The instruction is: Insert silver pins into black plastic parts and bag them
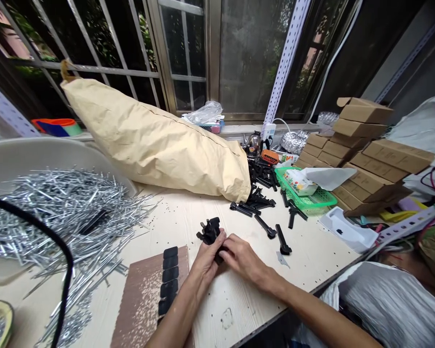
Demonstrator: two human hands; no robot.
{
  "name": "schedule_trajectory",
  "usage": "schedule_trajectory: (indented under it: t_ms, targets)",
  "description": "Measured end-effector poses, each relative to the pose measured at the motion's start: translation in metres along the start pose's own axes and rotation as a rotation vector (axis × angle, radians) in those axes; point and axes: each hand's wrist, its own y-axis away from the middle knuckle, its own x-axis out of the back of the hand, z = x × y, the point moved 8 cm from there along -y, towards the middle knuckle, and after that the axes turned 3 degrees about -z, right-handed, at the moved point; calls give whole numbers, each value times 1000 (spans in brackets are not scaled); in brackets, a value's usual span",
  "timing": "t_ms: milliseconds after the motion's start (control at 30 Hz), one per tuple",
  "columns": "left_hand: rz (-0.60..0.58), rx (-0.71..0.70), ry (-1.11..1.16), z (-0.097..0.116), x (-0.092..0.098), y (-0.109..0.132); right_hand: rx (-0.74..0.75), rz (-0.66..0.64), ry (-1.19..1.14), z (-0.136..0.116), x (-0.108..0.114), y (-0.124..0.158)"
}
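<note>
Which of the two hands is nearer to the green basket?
Right. The right hand is left of the green basket and closer to the person; the left hand is farther left, gripping black parts.

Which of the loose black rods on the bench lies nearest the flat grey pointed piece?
The black rod with its thick end close by the grey piece, right of the right hand; other loose rods lie farther from it.

Even light brightens the table [304, 263]; the window [253, 63] at twelve o'clock is dim. Metal rods [76, 208] glint at nine. Edges stretch; black pieces [212, 234] near six lose detail.
</note>
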Motion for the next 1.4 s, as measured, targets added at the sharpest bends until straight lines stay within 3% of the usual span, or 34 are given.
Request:
schedule_trajectory:
  t_ms: [67,133,233,333,433,533,600,733,867,933,1000,1133,1267,1400]
  targets:
    - [52,6,-28,3,7,1,-51,-58,84,20,8,-9]
    - [83,-25,-55,10,13,3,-288,24,310,63,31,-17]
    - [81,-124,-104,23,15,8,-452,85,445,109,45,-25]
    - [60,-217,-196,33,14,12,-482,76,487,127,39,-32]
    - [54,-309,-324,43,16,14,-491,82,487,125,36,-35]
    - [81,-384,-454,53,22,15,-471,97,443,108,38,-34]
    - [82,-420,-474,57,24,15,-369,133,279,82,33,-32]
    - [11,-438,-375,58,17,19,-67,226,-273,16,5,-25]
    - [-18,-402,-269,67,21,34,5,223,-481,-21,-31,-23]
    - [36,-359,-222,76,39,45,14,155,-512,-33,-47,-29]
    - [128,-320,-176,87,67,59,75,7,-496,-48,-65,-45]
    - [361,-381,-128,113,132,95,103,-334,-271,-69,-111,-103]
    - [511,-468,-128,127,173,122,15,-289,8,-77,-146,-178]
    - [472,-505,-150,134,182,129,-31,-283,139,-89,-180,-217]
